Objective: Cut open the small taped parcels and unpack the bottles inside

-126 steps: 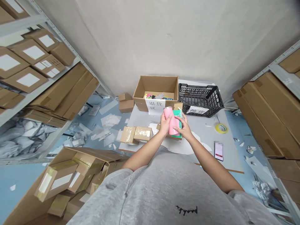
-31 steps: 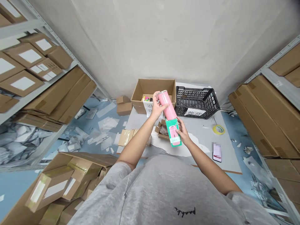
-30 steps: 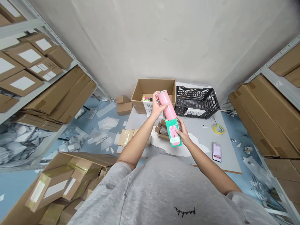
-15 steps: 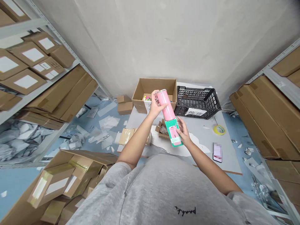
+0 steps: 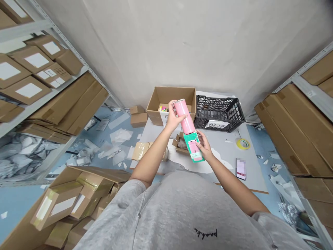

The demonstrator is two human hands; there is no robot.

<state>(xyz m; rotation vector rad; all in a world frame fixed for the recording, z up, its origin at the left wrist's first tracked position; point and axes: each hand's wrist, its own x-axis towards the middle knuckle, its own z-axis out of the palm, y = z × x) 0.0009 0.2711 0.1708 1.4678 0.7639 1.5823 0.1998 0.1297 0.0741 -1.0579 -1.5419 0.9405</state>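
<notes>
Above the table, between shelves of cartons, I see the left hand gripping a tilted cup, its lower end meeting the top of the green box the right hand holds.

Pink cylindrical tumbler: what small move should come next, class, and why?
Perhaps the left hand should ease the pink cylindrical tumbler into the green rectangular box: its base lines up with the upper end of the box, which the right hand holds.
</notes>
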